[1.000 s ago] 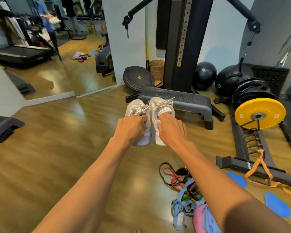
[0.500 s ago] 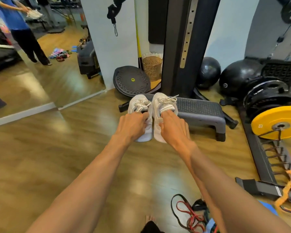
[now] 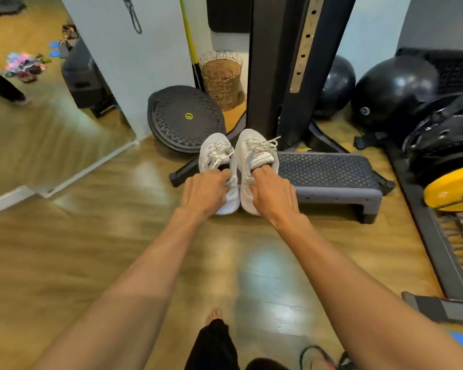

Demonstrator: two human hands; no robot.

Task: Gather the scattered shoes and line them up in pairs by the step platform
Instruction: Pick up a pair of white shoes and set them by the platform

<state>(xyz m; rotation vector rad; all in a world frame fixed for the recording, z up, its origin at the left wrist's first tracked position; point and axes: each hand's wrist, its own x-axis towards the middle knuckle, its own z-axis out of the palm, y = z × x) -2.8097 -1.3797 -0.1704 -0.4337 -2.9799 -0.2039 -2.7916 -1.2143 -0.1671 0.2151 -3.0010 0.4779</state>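
White sneakers (image 3: 253, 149) are held side by side, touching, at the left end of the step platform (image 3: 329, 172), closer to it than a second ago. The left hand (image 3: 206, 192) and right hand (image 3: 273, 194) each still grip one shoe's collar. Setting the pair down looks next.

Left shoe (image 3: 216, 156): white laced trainer, toe pointing away, loose laces; the left hand (image 3: 206, 192) grips its collar, fingers tucked into the opening.
Right shoe (image 3: 253, 152): matching white trainer with a grey tongue, toe away; the right hand (image 3: 274, 194) grips its collar. It sits just beside the left shoe.
Step platform (image 3: 329, 174): dark grey with a studded top, on the floor just beyond and right of the right-hand grip.
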